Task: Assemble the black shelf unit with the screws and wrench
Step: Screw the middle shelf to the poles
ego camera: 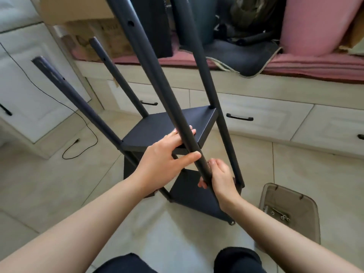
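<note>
Fingers (pixel 194 156) of the left hand (pixel 167 154) curl around the near pole (pixel 157 79) to keep it steady. The right hand (pixel 220 176) pinches low on the same pole, maybe a screw; I cannot tell. The black shelf (pixel 167 127) stands on the floor, in the middle. More screws (pixel 281 214) wait in the tray (pixel 307 219), near right. The floor on the left is open.

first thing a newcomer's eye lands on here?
The long black pole slanting up through the centre, gripped low down by the left hand and the right hand. Behind it stands the half-built black shelf unit on the tiled floor; a clear tray with small screws lies at lower right.
</note>
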A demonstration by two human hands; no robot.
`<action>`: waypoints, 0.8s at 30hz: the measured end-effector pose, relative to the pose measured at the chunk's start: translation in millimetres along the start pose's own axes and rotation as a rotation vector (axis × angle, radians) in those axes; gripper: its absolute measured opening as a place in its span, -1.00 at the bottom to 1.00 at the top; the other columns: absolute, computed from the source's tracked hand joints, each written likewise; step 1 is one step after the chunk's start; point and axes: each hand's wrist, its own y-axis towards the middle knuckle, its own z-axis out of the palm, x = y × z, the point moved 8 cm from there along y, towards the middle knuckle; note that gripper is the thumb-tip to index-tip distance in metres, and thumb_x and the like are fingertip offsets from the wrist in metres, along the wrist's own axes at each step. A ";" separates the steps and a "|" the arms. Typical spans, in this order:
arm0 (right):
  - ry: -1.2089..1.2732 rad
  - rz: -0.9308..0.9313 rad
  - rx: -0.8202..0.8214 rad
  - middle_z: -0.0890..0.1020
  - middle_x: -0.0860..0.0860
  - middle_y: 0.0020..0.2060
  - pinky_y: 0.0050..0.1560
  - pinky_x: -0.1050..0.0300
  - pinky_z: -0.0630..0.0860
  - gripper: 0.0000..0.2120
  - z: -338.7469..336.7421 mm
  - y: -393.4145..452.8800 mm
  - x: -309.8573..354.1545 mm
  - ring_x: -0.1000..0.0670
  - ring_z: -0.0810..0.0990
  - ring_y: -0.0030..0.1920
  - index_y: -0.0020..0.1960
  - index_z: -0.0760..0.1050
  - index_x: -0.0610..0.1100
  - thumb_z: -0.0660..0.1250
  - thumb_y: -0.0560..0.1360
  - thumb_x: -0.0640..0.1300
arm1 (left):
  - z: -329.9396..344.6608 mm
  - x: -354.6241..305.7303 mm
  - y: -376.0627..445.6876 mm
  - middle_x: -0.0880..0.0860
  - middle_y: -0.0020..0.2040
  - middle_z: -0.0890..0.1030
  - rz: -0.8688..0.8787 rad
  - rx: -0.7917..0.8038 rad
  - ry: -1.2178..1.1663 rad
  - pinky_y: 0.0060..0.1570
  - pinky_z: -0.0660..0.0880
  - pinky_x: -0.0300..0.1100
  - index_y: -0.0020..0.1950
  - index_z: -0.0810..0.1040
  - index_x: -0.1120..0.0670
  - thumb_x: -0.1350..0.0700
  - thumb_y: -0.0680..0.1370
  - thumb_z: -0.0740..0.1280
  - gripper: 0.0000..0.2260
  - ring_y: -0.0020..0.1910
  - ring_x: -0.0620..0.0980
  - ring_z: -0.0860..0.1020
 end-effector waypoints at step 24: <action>-0.408 -0.040 0.387 0.68 -0.20 -0.26 -0.09 -0.15 0.65 -0.80 179.7 -9.6 33.7 -0.09 0.70 -0.34 0.07 0.41 0.00 0.13 0.65 0.11 | -104.0 170.0 -143.0 -0.25 0.16 0.67 -0.475 -0.412 -0.671 0.21 0.44 -0.29 0.28 0.58 -0.28 -0.23 0.36 0.47 -0.53 0.23 -0.28 0.57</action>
